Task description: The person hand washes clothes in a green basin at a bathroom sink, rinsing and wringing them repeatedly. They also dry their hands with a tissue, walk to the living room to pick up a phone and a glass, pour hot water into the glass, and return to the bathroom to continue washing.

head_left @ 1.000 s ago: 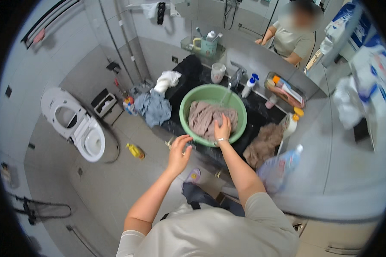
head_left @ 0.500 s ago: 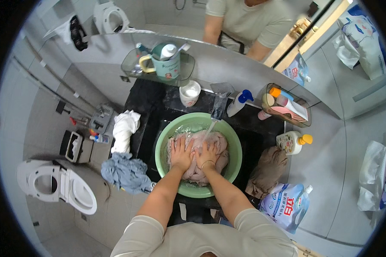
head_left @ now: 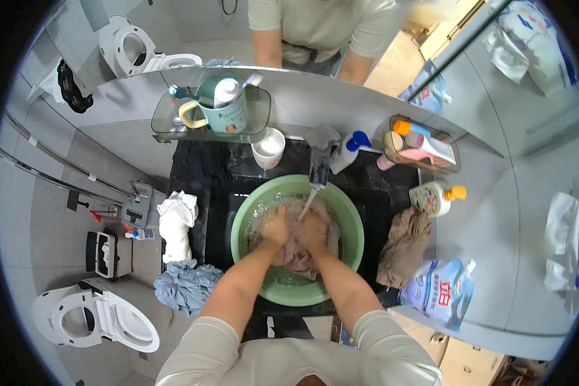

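Observation:
A green basin (head_left: 352,239) stands in the dark sink under the running tap (head_left: 319,168). In its water lies a soaked pale pink garment (head_left: 296,256), bunched up; its exact kind cannot be made out. My left hand (head_left: 275,228) is sunk into the left part of the cloth, fingers curled into it and partly under water. Beside it my right hand (head_left: 313,230), with a thin bracelet at the wrist, grips the right part the same way. The tap's stream falls between both hands onto the cloth.
Left on the black counter lie a rolled white cloth (head_left: 177,225) and a blue-grey cloth (head_left: 186,286). On the right are a brown cloth (head_left: 404,248), a detergent pouch (head_left: 439,291) and a yellow-topped pump bottle (head_left: 434,198). A white cup (head_left: 268,149) and blue-topped bottle (head_left: 347,153) stand behind.
Both hands have gone from flat and spread on the garment to curled into it, lower in the water. The garment is more gathered together. The view has shifted slightly.

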{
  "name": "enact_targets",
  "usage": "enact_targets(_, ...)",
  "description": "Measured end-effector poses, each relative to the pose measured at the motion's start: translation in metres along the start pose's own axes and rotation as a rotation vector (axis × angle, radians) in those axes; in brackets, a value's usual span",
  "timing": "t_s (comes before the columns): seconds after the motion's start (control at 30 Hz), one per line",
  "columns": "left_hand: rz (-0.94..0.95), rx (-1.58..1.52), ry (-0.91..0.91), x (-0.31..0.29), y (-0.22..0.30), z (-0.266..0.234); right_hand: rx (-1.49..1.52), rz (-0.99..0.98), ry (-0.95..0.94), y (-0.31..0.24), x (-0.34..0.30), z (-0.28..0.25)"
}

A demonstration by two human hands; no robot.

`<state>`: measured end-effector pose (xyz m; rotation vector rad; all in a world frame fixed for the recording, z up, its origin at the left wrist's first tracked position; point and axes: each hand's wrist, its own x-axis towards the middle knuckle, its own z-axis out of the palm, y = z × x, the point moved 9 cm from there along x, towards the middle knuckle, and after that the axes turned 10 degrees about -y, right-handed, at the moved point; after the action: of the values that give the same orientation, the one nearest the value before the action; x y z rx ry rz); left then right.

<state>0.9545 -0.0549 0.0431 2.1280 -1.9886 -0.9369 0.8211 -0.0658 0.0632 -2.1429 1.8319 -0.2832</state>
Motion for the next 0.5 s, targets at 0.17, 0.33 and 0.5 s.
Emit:
enact_targets(0.17,-0.001,-1.082,-0.223,0.014,-0.042,0.01,0.808,0.217,-0.137,0.014,-0.005,-0.026)
enact_targets(0.33,-0.29,-1.66,-0.518,-0.014,-0.038,-0.013,0.776,-0.143,-0.097,-0.071,-0.051,-0.141)
enact_targets(0.5,-0.271,-1.558,-0.418,-0.029,-0.022,-0.045,0.467,-0.274,-0.148,-0.085,-0.085,-0.12)
